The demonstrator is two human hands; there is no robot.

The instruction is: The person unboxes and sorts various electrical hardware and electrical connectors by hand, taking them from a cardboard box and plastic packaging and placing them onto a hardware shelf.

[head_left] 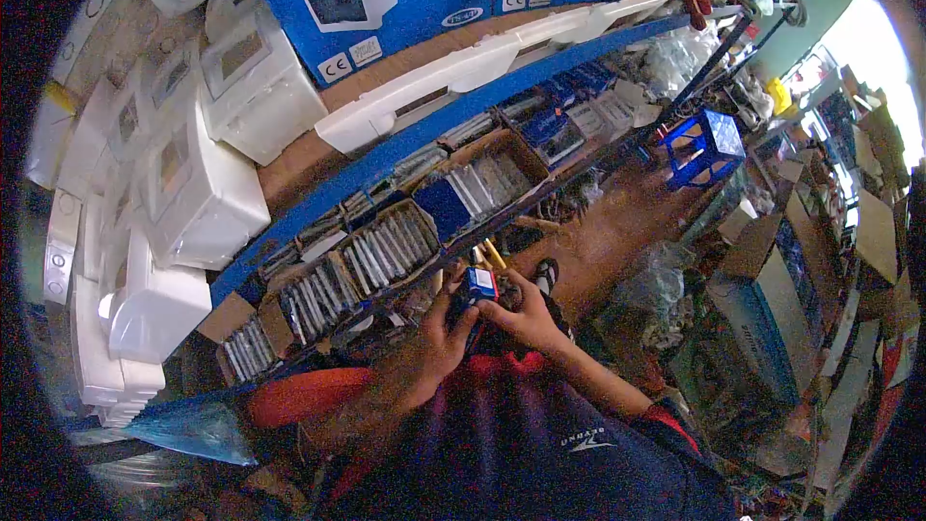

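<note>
In front of my chest, a small blue box with a white label and a red edge is held between both hands. My left hand is closed round its left side, thumb against the near end. My right hand grips it from the right, its thumb also at the near end. A narrow yellow piece shows just beyond the box; I cannot make out what it is or whether a hand holds it.
White plastic enclosures crowd the shelf at left, beside large blue printed cartons. Below, open cardboard boxes hold rows of thin packets. A blue stool stands on the brown floor. Opened cartons pile up at right.
</note>
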